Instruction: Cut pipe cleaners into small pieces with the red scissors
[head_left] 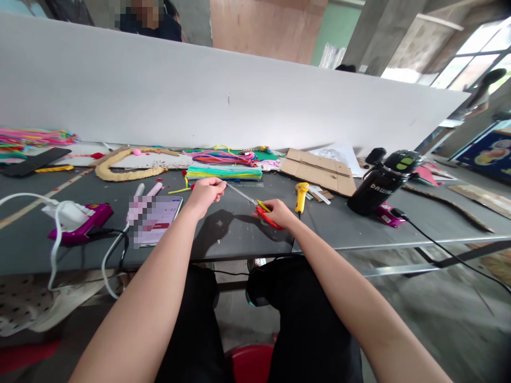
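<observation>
Scissors [266,216] with red and yellow handles sit gripped in the right hand [279,211], pointing towards ten o'clock. A thin pale length [240,192] runs from near their pivot to the left hand [206,194]; whether it is blade or strip, I cannot tell. The left hand's fingers are drawn in, thumb and forefinger pinched together at the far end of that length; anything smaller between them cannot be made out. Both hands are over the grey table [223,234].

Just beyond the left hand, at one o'clock, lies a bundle of turquoise and yellow-green stems [223,173], with more coloured strands [227,158] behind. From the right hand, a yellow glue gun [302,198] is near at two o'clock; farther off, cardboard [319,170] lies between one and two. A black bottle [375,187] stands well apart, between two and three.

From the left hand, a phone [167,213] lies at eight o'clock, a purple power socket [101,215] between eight and nine, and a tan horseshoe-shaped piece [120,173] between nine and ten. Farthest out, a white board [239,101] spans twelve o'clock, with a person in dark clothing [150,26] behind it at eleven.
</observation>
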{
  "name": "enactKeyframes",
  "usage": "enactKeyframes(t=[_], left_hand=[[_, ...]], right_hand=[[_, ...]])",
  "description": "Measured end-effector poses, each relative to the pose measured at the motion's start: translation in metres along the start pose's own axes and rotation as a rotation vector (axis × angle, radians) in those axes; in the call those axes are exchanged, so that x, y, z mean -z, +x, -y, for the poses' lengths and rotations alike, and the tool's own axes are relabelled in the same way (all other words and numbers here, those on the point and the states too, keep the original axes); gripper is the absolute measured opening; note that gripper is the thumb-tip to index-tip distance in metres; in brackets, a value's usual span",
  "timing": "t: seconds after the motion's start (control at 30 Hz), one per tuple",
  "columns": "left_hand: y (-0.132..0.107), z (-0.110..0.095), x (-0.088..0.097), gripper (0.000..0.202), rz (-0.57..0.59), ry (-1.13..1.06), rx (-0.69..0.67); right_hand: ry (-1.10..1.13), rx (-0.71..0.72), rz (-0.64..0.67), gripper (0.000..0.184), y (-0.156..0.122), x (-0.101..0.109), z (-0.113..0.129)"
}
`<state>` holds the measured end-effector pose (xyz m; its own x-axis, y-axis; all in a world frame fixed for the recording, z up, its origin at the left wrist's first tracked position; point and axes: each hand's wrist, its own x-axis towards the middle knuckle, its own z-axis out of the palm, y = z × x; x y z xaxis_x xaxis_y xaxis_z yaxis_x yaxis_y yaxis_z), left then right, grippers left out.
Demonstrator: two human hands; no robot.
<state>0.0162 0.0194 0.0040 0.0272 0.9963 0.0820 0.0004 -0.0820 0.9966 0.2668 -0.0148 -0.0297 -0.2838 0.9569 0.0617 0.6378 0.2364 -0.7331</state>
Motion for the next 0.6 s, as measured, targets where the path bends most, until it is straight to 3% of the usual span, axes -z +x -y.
enactKeyframes(t=[0.6], left_hand=[[-0.0012, -0.0007, -0.0002, 0.014, -0.001, 0.012, 0.005]], right_hand=[[-0.048, 0.029, -0.015, 0.045, 0.0023, -0.0009, -0.002]])
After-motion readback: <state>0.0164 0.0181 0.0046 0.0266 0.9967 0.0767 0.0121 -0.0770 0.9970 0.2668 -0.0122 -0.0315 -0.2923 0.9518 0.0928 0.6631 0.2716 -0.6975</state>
